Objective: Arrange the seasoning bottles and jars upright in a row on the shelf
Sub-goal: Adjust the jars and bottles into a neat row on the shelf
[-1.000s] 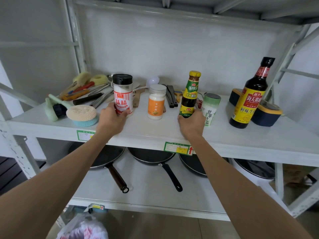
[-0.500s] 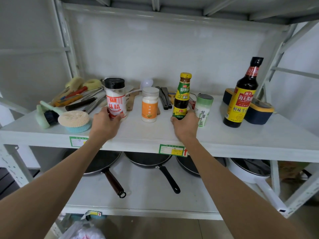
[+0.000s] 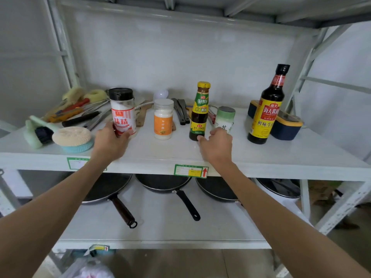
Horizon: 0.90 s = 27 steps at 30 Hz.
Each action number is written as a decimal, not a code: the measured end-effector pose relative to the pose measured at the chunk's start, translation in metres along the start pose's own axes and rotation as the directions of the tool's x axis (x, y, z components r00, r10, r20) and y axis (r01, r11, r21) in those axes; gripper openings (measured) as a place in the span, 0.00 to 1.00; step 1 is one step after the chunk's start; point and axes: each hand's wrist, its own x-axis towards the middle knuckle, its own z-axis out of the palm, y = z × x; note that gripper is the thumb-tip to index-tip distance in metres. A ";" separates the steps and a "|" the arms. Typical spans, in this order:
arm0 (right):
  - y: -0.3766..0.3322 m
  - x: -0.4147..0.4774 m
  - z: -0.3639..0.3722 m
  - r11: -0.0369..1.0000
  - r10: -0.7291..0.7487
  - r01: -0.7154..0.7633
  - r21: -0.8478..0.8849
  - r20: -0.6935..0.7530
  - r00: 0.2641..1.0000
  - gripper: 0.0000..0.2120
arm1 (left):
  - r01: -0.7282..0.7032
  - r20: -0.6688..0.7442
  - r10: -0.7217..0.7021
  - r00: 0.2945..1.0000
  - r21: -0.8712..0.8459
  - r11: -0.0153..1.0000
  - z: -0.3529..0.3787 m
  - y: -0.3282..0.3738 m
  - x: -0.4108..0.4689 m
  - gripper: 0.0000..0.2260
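Note:
Five seasoning containers stand upright on the white shelf (image 3: pixel 160 151). From left to right they are a black-capped MSG shaker (image 3: pixel 122 111), a white jar with an orange label (image 3: pixel 163 119), a small dark sauce bottle with a yellow cap (image 3: pixel 199 113), a green-lidded salt jar (image 3: pixel 225 117) and a tall soy sauce bottle (image 3: pixel 267 109). My left hand (image 3: pixel 109 142) grips the base of the MSG shaker. My right hand (image 3: pixel 216 146) is loosely curled just in front of the small sauce bottle and the salt jar, its thumb tip at the bottle's base.
Brushes, a round scrubber (image 3: pixel 72 138) and utensils crowd the shelf's left and back. A navy and yellow box (image 3: pixel 287 125) sits behind the soy sauce bottle. Frying pans (image 3: pixel 162 183) lie on the lower shelf. Metal uprights frame both sides.
My right hand has come off the small sauce bottle and drawn back slightly to the right. My left hand stays on the MSG shaker. The camera has shifted a little.

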 end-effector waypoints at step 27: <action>0.041 0.038 -0.039 0.995 -0.006 0.000 0.095 0.056 0.998 0.23 | 0.012 0.011 -0.013 1.000 0.039 0.999 0.001 0.007 -0.004 0.25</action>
